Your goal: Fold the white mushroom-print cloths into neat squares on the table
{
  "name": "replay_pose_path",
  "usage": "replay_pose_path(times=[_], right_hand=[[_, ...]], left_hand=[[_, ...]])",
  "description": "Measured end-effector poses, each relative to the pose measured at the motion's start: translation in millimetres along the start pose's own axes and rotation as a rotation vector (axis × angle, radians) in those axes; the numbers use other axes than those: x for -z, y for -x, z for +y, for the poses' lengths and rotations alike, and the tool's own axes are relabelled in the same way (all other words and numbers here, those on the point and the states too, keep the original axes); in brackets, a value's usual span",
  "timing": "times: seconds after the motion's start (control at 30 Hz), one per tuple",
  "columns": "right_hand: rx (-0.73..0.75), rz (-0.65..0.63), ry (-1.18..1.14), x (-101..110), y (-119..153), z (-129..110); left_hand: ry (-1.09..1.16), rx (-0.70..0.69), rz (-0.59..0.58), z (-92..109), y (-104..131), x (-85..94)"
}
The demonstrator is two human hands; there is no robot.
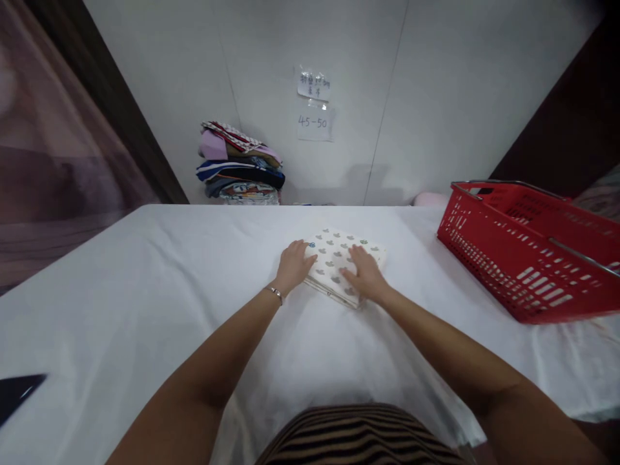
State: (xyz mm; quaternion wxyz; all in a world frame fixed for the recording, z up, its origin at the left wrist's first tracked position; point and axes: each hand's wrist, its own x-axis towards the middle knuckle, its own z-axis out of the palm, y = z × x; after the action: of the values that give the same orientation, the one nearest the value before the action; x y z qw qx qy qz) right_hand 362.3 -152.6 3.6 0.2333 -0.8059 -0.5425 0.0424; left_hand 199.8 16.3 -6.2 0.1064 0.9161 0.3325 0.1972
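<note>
A folded white cloth (334, 255) with small grey and a few coloured prints lies turned at an angle on the white-covered table (145, 310). Several stacked layers show along its near edge. My left hand (293, 265) rests at the cloth's left edge, its fingers stretched out and the thumb apart; a bracelet circles the wrist. On the right side of the cloth, my right hand (364, 274) lies with spread fingers pressing on the top layer. Neither hand is wrapped around the fabric.
A red plastic basket (513, 258) with metal handles stands on the table at the right. Behind the far edge, folded fabrics (241, 165) are piled against the wall. A dark flat object (19, 392) lies at the left front. Paper signs (314, 123) hang on the wall.
</note>
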Motion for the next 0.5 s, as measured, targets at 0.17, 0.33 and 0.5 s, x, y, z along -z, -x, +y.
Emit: replay_pose_path(times=[0.17,0.33,0.5], right_hand=[[0.140,-0.110,0.156,-39.5,35.5,-25.1],[0.173,-0.015,0.162,-54.0,49.1,-21.2],[0.160,0.025,-0.143,-32.0,38.0,-2.1]], left_hand=[[-0.160,-0.185,-0.134,9.1,5.2,-19.7],[-0.186,-0.191,-0.136,1.6,3.6,-25.7],[-0.072,-0.134,-0.119,3.4,2.8,-17.2]])
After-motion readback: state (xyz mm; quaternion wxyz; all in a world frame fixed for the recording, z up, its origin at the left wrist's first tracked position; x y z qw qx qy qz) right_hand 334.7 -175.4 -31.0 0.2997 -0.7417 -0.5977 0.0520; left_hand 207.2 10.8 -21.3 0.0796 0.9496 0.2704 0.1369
